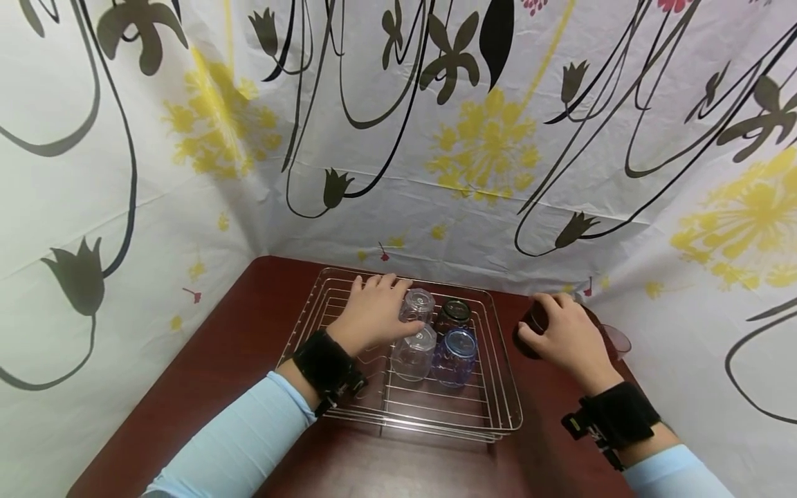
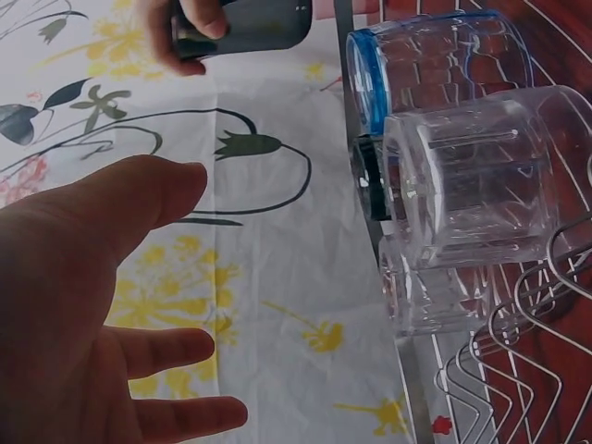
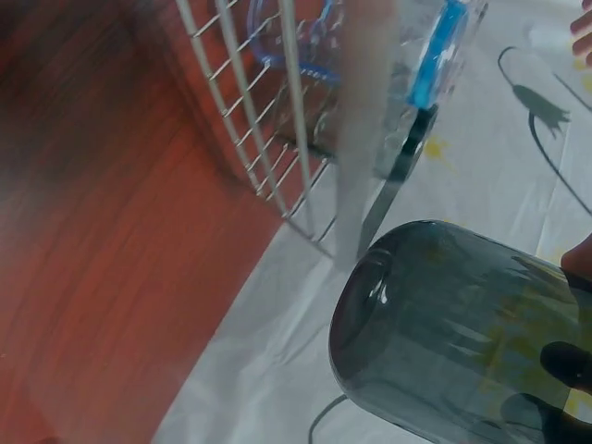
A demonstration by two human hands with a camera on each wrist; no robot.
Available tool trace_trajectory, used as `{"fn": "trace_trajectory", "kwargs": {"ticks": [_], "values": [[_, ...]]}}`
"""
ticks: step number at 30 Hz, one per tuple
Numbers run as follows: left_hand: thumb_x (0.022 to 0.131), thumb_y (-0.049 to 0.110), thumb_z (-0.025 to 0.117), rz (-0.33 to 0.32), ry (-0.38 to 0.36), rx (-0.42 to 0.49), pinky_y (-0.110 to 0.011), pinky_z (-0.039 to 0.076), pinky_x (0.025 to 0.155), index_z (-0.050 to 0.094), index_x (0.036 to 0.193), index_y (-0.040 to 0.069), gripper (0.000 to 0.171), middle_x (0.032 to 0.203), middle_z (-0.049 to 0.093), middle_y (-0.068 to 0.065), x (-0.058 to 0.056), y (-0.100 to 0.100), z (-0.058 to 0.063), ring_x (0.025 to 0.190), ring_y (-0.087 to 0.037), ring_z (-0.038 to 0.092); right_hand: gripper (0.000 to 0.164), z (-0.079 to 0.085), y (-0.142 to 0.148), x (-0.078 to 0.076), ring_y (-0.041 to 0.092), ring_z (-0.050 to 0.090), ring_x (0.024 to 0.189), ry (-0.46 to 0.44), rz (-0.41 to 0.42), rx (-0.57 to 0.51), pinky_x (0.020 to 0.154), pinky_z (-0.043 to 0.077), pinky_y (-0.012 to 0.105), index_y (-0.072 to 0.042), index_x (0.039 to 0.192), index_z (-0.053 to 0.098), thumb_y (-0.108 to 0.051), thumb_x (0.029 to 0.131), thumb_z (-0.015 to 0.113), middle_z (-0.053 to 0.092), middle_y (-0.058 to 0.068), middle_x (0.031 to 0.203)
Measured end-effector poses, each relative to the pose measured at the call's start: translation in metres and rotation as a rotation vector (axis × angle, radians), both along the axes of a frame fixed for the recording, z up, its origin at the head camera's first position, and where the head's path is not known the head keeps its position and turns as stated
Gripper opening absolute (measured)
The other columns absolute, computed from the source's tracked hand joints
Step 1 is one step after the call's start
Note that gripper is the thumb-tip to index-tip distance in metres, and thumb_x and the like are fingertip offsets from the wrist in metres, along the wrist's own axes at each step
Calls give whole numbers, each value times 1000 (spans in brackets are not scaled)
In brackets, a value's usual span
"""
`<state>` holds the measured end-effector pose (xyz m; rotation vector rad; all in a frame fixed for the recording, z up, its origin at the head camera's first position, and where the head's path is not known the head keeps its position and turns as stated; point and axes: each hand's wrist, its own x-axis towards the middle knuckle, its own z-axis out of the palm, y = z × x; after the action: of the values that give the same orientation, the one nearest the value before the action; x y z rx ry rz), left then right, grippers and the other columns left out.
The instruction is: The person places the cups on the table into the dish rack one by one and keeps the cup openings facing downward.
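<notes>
My left hand [image 1: 372, 312] hovers over the wire rack [image 1: 436, 430] with its fingers spread and holds nothing. Just right of it, in the head view, stand two clear glasses, a near one [image 1: 411, 361] and a far one [image 1: 418, 300]. A blue glass [image 1: 459, 356] and a dark green glass [image 1: 454, 312] stand beside them, apparently upside down. To the rack's right, my right hand [image 1: 569, 339] grips a smoky grey glass [image 3: 453, 324], raised above the table. The fingers and thumb curl round it, and the palm partly hides it in the head view.
A pinkish clear glass [image 1: 616, 342] shows behind my right hand at the table's right edge. The dark red table [image 1: 212, 373] carries the rack. Patterned white cloth [image 1: 373, 228] hangs round the back and sides. Wavy wire dividers [image 2: 518, 324] rise inside the rack.
</notes>
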<state>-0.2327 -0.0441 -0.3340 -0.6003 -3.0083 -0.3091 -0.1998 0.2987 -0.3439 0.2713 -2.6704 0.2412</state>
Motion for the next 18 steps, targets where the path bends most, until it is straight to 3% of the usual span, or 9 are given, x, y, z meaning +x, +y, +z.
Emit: {"fn": "trace_trajectory", "kwargs": {"ticks": [8, 18], "values": [[85, 70, 62, 2, -14, -11, -64, 21, 117, 39, 154, 23, 87, 157, 39, -11, -7, 6, -8, 145, -33, 36, 54, 2, -22, -7, 41, 57, 101, -8, 21, 10, 66, 49, 53, -9, 133, 58, -36, 87, 69, 56, 21, 121], [84, 71, 62, -14, -41, -30, -66, 17, 118, 36, 156, 22, 91, 160, 34, -11, -6, 9, -11, 147, -35, 33, 57, 5, -45, -14, 36, 57, 99, -31, 50, 40, 63, 48, 48, -11, 136, 58, -40, 88, 67, 56, 18, 123]]}}
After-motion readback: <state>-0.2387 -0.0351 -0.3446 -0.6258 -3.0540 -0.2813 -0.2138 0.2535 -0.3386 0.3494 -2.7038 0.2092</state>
